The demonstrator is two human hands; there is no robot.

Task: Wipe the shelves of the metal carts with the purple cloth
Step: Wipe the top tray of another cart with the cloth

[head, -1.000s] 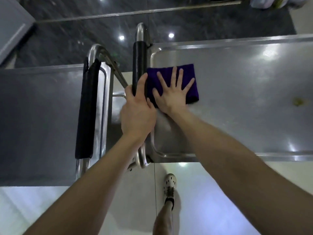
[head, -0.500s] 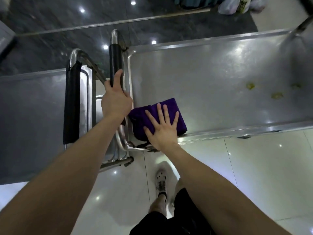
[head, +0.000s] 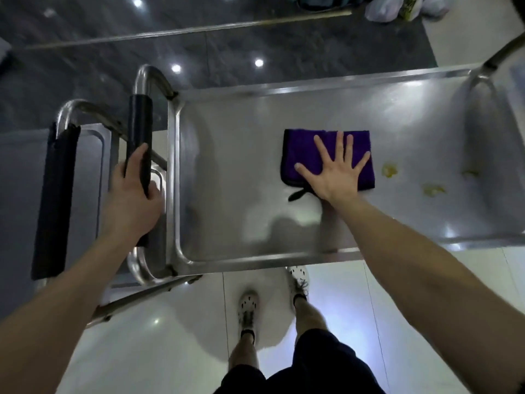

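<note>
The flat right hand (head: 338,172) pressed the purple cloth (head: 301,155) on the cart shelf (head: 241,172); the left hand (head: 133,200) gripped the handle (head: 139,120). Yellow smears (head: 389,170) beside the cloth lay unwiped, so the wiping looked unfinished.

With left grip (head: 133,200) curled, right grip (head: 335,172) lies flat, fingers (head: 339,149) spread.

Purple cloth (head: 301,155), apparently folded, flat on steel shelf (head: 227,180)

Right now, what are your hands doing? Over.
Left hand grips handle. Right hand flat on cloth, on shelf. Yellow spots right of cloth, unwiped.
</note>
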